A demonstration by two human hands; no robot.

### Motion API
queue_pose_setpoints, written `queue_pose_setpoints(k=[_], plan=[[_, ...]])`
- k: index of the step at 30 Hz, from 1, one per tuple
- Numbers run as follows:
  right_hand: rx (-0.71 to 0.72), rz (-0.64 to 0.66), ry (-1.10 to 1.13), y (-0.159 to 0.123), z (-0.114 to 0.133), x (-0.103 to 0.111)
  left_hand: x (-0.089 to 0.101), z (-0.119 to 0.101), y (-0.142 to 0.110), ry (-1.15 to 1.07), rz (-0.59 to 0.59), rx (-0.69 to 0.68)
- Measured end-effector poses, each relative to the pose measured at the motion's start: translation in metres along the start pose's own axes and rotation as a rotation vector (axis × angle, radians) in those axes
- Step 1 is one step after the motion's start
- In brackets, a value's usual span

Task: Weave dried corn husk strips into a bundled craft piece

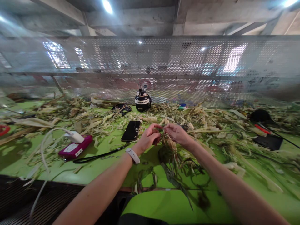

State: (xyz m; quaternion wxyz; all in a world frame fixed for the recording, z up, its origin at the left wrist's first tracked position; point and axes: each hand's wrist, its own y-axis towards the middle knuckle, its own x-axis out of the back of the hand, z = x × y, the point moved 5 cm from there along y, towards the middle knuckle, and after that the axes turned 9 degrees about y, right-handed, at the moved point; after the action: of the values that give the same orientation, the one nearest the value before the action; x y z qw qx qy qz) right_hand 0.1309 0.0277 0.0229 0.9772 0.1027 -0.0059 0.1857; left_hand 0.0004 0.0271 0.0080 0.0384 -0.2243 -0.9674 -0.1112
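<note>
My left hand point(150, 138), with a pale watch band on its wrist, is closed with curled fingers at the top of a bundle of dried leaves point(171, 147) that look like corn husks. My right hand point(176, 134) pinches at the same spot, its fingertips almost touching the left ones. What lies between the fingertips is too small to make out clearly. The bundle hangs below the hands, pale at the top, with darker green strips trailing toward the table's near edge. Just beyond my left hand lies a black phone point(130, 131).
Shredded dry leaves point(201, 120) cover much of the green table point(105, 168). A black bottle point(142, 101) stands before the perforated metal screen point(164, 62). On the left sit a magenta power strip point(76, 147) with a white plug and a black strap point(100, 154). A dark phone-like slab point(268, 142) lies at right.
</note>
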Motion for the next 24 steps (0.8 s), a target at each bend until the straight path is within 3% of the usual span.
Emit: queue_pose_setpoints(k=[8, 18, 24], plan=[[0.127, -0.037, -0.117, 0.001, 0.006, 0.003, 0.009, 0.002, 0.001, -0.003, -0.137, 0.089], [0.232, 0.177, -0.662, -0.009, 0.002, -0.022, 0.012, 0.013, 0.007, 0.211, -0.137, 0.054], [0.241, 0.162, -0.744, -0.009, 0.001, -0.018, 0.012, 0.012, 0.005, 0.056, -0.199, 0.126]])
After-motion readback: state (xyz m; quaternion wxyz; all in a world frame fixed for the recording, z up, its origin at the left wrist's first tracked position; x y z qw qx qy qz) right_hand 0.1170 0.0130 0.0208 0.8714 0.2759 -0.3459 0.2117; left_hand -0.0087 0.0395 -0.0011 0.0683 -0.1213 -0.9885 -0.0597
